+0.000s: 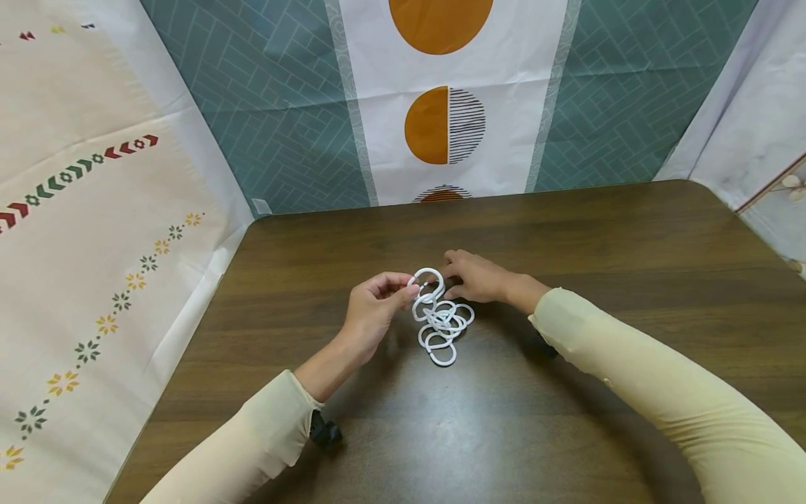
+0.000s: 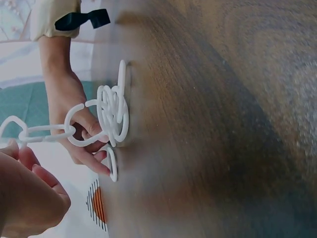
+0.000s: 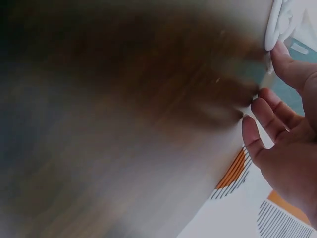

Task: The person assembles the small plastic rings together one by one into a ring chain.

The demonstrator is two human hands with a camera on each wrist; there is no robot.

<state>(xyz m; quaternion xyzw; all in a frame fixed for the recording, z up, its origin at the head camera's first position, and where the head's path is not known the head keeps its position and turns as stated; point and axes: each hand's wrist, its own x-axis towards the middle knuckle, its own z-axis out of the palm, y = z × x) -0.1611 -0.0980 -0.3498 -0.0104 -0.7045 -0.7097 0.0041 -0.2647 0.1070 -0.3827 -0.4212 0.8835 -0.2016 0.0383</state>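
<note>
Sleeves, pale yellow, fill the near edge of the head view, both forearms reaching in over a dark wood counter (image 1: 630, 231).

Left hand (image 1: 371, 315): fingers (image 1: 393, 283) curled, thumb and forefinger pinching the top ring (image 1: 428, 282) of a chain of white plastic rings (image 1: 443, 324). That ring is lifted off the wood; the left wrist view shows a short run of links pulled taut between the pinch and the heap (image 2: 113, 115).

Right hand (image 1: 480, 278): lies low at the far side of the rings, fingers (image 3: 270, 116) mostly straight and a little spread in the right wrist view. Fingertips touch the upper links beside the raised ring. Whether they grip a link cannot be told; from the left wrist view they look to be steadying one rather than closing round it.

Chain itself: mid-counter, between the two hands, most links bunched in a loose overlapping pile with one ring trailing toward the person.

Judgement on progress: early to middle. Rings are already joined into a chain, but only the first links are drawn out; the bulk is still heaped and unsorted. No loose single rings are plainly visible apart from the pile.

Surround: patterned sheets hang behind and to the left of the counter.
</note>
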